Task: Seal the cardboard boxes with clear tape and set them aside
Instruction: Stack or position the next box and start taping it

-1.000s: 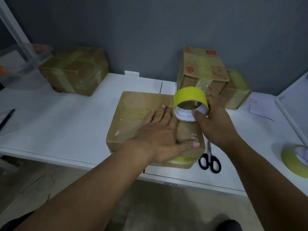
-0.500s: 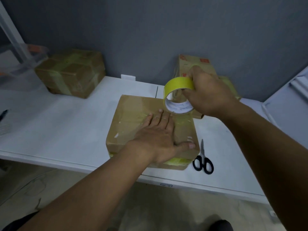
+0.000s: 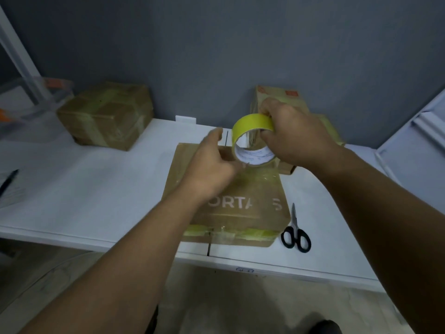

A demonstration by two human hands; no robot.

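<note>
Black scissors (image 3: 295, 233) lay nearest, ready for cutting. Just past them, under the grip, sat the cardboard box (image 3: 231, 203). Above it, the right hand (image 3: 292, 136) squeezed the tape roll (image 3: 251, 141), while the left hand (image 3: 212, 169), blurry and loose, reached toward it, probably to pull tape.

Both forearms enter from the bottom edge, bare from the frame's lower border to the wrists; no sleeve, cuff, watch, band or ring is visible on either. Left hand (image 3: 212, 169): blurred, so nails and fine detail cannot be made out. Right hand (image 3: 292, 138): sharper, knuckles distinct, ungloved. A dark rounded shape at the lower edge may be footwear; cannot be confirmed.
</note>
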